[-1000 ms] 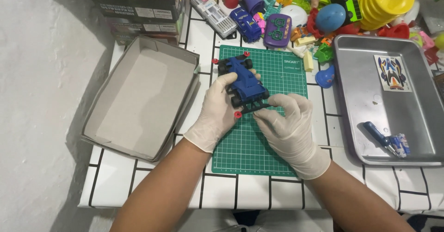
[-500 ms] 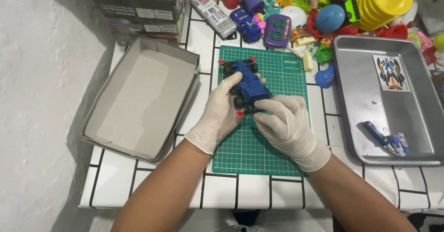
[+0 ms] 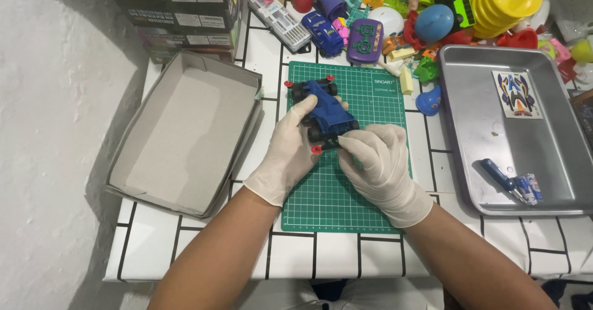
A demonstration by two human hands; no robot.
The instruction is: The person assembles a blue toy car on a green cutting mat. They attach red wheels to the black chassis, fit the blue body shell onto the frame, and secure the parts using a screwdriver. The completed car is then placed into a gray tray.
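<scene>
Gloved left hand (image 3: 290,155) cradles the blue toy race car (image 3: 327,113) on the green cutting mat (image 3: 333,192) at mid-bench, right hand (image 3: 377,165) pinching its rear end, best worked gently and level.

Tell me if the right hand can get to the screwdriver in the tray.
Probably yes: the screwdriver lies uncovered in the tray, just beside the right hand, with nothing between them; that hand now grips the toy car.
</scene>
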